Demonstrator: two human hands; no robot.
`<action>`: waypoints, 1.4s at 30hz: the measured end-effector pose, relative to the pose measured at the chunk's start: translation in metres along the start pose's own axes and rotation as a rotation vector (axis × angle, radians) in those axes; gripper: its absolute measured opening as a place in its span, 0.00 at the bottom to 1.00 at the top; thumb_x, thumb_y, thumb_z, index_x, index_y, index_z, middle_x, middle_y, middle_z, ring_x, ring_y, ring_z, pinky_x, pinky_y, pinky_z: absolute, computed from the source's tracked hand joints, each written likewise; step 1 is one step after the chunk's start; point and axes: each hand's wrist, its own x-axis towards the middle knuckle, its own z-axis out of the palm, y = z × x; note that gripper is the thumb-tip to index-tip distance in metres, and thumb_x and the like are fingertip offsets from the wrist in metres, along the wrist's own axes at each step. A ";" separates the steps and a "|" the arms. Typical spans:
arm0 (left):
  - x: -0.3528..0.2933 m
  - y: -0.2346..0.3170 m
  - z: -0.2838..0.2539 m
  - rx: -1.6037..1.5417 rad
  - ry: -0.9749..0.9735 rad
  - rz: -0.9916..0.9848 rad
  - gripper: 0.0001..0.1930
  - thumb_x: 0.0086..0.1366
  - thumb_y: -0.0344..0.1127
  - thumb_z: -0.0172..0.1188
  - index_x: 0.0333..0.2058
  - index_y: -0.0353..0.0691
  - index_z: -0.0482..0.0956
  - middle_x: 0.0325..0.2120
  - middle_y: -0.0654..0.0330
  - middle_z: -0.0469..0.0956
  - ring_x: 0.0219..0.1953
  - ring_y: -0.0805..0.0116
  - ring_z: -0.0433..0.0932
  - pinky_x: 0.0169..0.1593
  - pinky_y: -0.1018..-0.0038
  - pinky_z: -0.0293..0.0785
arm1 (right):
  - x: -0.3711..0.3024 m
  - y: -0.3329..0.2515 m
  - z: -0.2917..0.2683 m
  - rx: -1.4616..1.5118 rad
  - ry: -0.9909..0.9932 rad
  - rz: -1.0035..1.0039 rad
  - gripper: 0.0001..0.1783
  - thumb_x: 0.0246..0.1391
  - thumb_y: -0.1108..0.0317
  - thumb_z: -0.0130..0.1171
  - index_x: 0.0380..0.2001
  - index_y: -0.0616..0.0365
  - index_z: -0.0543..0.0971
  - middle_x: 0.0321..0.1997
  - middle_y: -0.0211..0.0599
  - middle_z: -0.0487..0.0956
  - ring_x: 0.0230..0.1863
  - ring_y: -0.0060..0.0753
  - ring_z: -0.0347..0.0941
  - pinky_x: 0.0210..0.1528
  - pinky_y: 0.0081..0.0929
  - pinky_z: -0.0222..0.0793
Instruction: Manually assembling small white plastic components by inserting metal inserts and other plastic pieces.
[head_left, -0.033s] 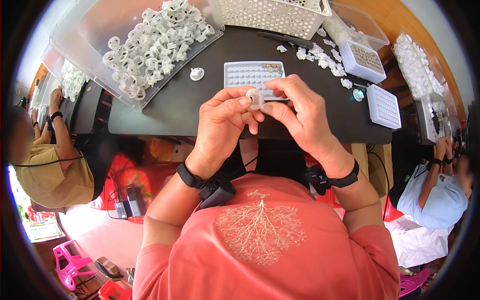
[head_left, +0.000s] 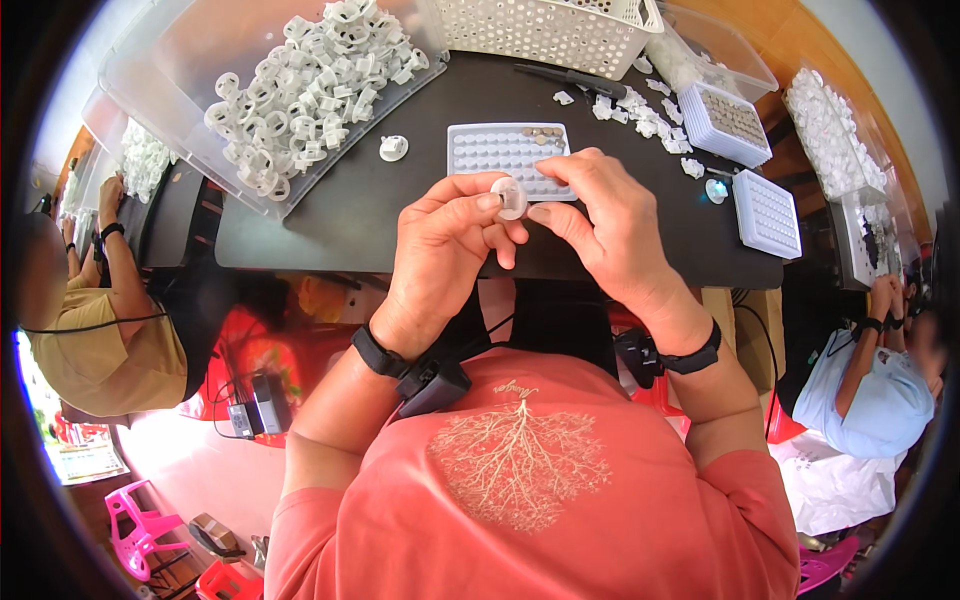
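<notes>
Over the front edge of the dark table, my left hand (head_left: 440, 240) pinches a small round translucent white plastic part (head_left: 513, 199) between thumb and fingers. Just to its right is my right hand (head_left: 618, 225), its thumb and index finger apart, with nothing visible between them. The thumb tip is close to the part's rim. Behind both hands lies a pale tray of round pockets (head_left: 456, 165), partly covered by my fingers. A few small metal discs (head_left: 543, 132) sit at its far right corner.
At the far left, a clear bin (head_left: 150, 95) holds many white plastic parts. One loose part (head_left: 394, 148) lies beside it. A perforated basket (head_left: 540, 45), stacked trays (head_left: 725, 140), another tray (head_left: 768, 215) and a small lit piece (head_left: 716, 190) stand rightward. People work on both sides.
My right hand has shifted very slightly. My left hand still holds the plastic part in nearly the same place.
</notes>
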 end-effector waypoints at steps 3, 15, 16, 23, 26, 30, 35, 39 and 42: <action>0.002 0.001 0.004 -0.008 -0.006 -0.002 0.15 0.68 0.34 0.57 0.48 0.28 0.74 0.39 0.45 0.80 0.33 0.59 0.81 0.31 0.71 0.76 | -0.005 0.007 -0.006 -0.275 -0.134 -0.060 0.18 0.43 0.65 0.72 0.38 0.55 0.80 0.40 0.33 0.78 0.43 0.40 0.76 0.42 0.35 0.71; 0.011 -0.006 0.005 -0.021 -0.013 0.015 0.15 0.71 0.34 0.57 0.49 0.29 0.74 0.39 0.45 0.80 0.35 0.59 0.81 0.34 0.71 0.76 | 0.041 0.039 -0.029 -0.109 -0.244 0.176 0.05 0.50 0.73 0.62 0.32 0.57 0.81 0.32 0.38 0.80 0.37 0.47 0.79 0.37 0.41 0.73; 0.012 -0.006 0.006 -0.023 -0.016 0.016 0.15 0.71 0.34 0.57 0.49 0.29 0.74 0.39 0.45 0.80 0.35 0.59 0.81 0.34 0.71 0.76 | 0.045 0.044 -0.026 -0.169 -0.287 0.143 0.04 0.50 0.72 0.62 0.32 0.57 0.81 0.34 0.38 0.81 0.37 0.47 0.79 0.38 0.42 0.73; 0.014 -0.005 0.003 -0.049 -0.027 0.000 0.15 0.71 0.35 0.56 0.50 0.29 0.73 0.39 0.45 0.80 0.36 0.58 0.81 0.36 0.69 0.76 | 0.060 0.059 -0.009 -0.226 -0.470 0.189 0.06 0.49 0.68 0.62 0.29 0.57 0.82 0.31 0.41 0.82 0.37 0.50 0.79 0.39 0.45 0.72; 0.014 -0.006 0.001 -0.072 -0.034 -0.001 0.15 0.71 0.35 0.56 0.50 0.29 0.73 0.39 0.45 0.80 0.36 0.58 0.81 0.37 0.68 0.76 | 0.061 0.059 -0.004 -0.228 -0.500 0.240 0.06 0.48 0.67 0.62 0.28 0.57 0.82 0.29 0.42 0.82 0.36 0.50 0.79 0.38 0.45 0.72; 0.015 -0.007 0.000 -0.084 -0.050 0.000 0.15 0.71 0.35 0.56 0.51 0.29 0.73 0.40 0.45 0.80 0.37 0.57 0.81 0.38 0.67 0.76 | 0.061 0.062 0.003 -0.269 -0.498 0.268 0.06 0.49 0.67 0.62 0.28 0.57 0.80 0.29 0.43 0.82 0.35 0.51 0.79 0.37 0.46 0.71; 0.015 -0.007 0.001 -0.085 -0.055 -0.001 0.15 0.72 0.34 0.55 0.51 0.30 0.72 0.40 0.45 0.79 0.37 0.57 0.81 0.38 0.67 0.76 | 0.057 0.065 0.000 -0.229 -0.415 0.241 0.06 0.50 0.66 0.60 0.28 0.57 0.79 0.29 0.44 0.81 0.35 0.52 0.79 0.37 0.47 0.70; 0.014 -0.007 -0.001 -0.100 -0.048 0.006 0.15 0.72 0.34 0.53 0.51 0.30 0.72 0.41 0.45 0.79 0.38 0.56 0.81 0.40 0.66 0.77 | 0.053 0.044 -0.019 0.057 -0.341 0.341 0.06 0.53 0.69 0.59 0.30 0.60 0.79 0.25 0.41 0.80 0.28 0.41 0.77 0.32 0.37 0.70; 0.017 -0.009 -0.003 -0.127 -0.060 0.035 0.15 0.73 0.35 0.52 0.51 0.30 0.71 0.43 0.47 0.79 0.40 0.56 0.80 0.43 0.65 0.77 | 0.040 0.011 -0.031 0.472 -0.377 0.538 0.05 0.54 0.70 0.60 0.30 0.61 0.79 0.22 0.30 0.76 0.25 0.24 0.72 0.29 0.26 0.66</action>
